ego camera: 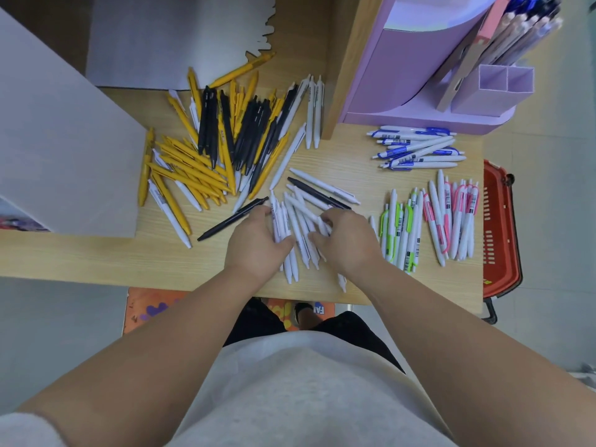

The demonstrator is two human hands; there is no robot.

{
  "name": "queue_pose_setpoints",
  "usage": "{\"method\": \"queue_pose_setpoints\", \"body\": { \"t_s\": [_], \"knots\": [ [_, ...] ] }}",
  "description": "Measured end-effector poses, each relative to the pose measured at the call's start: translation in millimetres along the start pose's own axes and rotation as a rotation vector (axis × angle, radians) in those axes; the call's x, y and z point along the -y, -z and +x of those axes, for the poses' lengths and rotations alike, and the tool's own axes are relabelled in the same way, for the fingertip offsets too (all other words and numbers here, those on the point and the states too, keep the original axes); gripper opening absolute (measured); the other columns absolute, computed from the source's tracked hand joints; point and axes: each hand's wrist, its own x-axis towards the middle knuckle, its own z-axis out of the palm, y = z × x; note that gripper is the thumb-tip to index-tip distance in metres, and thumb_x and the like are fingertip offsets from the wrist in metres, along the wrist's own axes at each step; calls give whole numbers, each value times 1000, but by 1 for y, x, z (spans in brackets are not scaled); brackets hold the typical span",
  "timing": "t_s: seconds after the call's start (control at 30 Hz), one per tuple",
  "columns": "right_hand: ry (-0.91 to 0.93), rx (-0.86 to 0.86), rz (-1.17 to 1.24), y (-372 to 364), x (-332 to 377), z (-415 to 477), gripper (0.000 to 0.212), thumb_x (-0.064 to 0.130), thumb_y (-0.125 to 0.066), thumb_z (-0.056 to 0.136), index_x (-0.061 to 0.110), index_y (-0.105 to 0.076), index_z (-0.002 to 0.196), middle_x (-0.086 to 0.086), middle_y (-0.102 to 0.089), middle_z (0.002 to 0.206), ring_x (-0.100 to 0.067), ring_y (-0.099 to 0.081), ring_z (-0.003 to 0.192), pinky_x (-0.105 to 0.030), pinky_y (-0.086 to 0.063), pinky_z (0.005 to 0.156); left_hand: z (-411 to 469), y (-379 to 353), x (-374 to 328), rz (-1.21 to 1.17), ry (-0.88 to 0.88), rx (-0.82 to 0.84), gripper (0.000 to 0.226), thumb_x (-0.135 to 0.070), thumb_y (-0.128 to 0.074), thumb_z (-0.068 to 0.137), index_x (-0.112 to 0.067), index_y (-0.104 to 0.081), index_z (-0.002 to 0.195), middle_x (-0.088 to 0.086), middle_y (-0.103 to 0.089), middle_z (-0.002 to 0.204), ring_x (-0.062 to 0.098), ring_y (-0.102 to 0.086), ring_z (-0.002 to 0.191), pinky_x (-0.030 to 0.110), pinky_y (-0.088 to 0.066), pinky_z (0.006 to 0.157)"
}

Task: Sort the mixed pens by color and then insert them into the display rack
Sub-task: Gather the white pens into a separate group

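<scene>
A bunch of plain white pens (298,221) lies on the wooden table (96,256) in front of me. My left hand (254,240) and my right hand (346,240) curl round this bunch from either side. A mixed heap of yellow, black and white pens (225,146) spreads at the back left. One black pen (230,220) lies just left of my left hand. Sorted groups lie to the right: blue-clip pens (416,148), green-clip pens (401,229) and pink-clip pens (451,217). The purple display rack (429,75) stands at the back right with dark blue pens (529,24) in it.
A grey board (58,133) leans over the table's left side. A wooden divider (348,59) stands left of the rack. A red basket (500,230) hangs past the table's right edge. The table's front edge runs just under my wrists.
</scene>
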Motion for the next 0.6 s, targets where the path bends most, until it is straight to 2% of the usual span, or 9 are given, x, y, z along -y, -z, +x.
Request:
{"method": "queue_pose_setpoints", "body": {
  "t_s": [0.07,0.13,0.2,0.27,0.3,0.33,0.4,0.5,0.6],
  "knots": [
    [-20,-40,93,5,-2,3,36,32,-69,91,12,-65,121,-5,-68,99,-18,-62,88,-20,-39,68,-2,-2,-2,-16,-8,13,62,-30,-76,82,-19,-50,137,-3,-63,87,14,-59,78,30,-48,70],
    [-32,-96,142,8,-2,6,35,34,-70,90,13,-67,118,0,-65,91,-14,-59,84,-21,-39,68,-2,-4,-3,-21,-20,17,64,-33,-77,80,-20,-50,137,-3,-64,93,16,-62,87,31,-50,74],
    [-31,-129,143,8,-2,8,36,34,-71,89,13,-68,118,-1,-69,95,-16,-62,87,-24,-44,73,-2,-5,-4,-26,-33,16,64,-37,-78,80,-20,-50,135,-3,-64,102,17,-62,96,35,-52,80],
    [-5,-130,110,8,-2,7,28,34,-70,89,14,-72,108,-4,-72,90,-20,-66,83,-29,-51,72,0,-6,-8,-30,-37,10,62,-40,-78,81,-21,-51,134,-5,-60,102,16,-59,98,35,-52,81],
    [15,-128,63,8,-3,5,20,35,-70,89,16,-73,96,-4,-70,80,-21,-64,75,-29,-49,63,2,-6,-11,-28,-39,9,61,-40,-77,81,-20,-51,133,-5,-60,102,16,-58,98,35,-51,80],
    [40,-134,4,8,-6,4,18,36,-69,89,19,-70,84,-2,-65,70,-21,-60,67,-28,-42,54,4,-6,-12,-26,-41,11,60,-39,-77,82,-21,-52,133,-3,-60,103,16,-58,98,34,-50,79],
    [71,-152,-103,8,-11,3,28,36,-68,89,23,-54,69,0,-54,71,-21,-52,64,-26,-31,51,9,-7,-16,-16,-48,22,56,-31,-75,83,-21,-51,134,-2,-59,104,16,-58,96,30,-46,75],
    [68,-140,-159,10,-17,2,38,34,-67,90,23,-43,62,-2,-51,77,-22,-51,67,-29,-34,56,14,-6,-22,21,-63,30,56,-17,-73,84,-20,-51,135,-2,-51,101,14,-52,89,26,-39,73],
    [20,-107,-75,13,-18,5,28,34,-69,89,14,-61,73,-4,-61,69,-21,-57,65,-29,-41,57,16,-5,-23,36,-88,36,60,-14,-74,82,-21,-52,137,0,-53,100,14,-51,86,25,-37,71]
  ]
}}
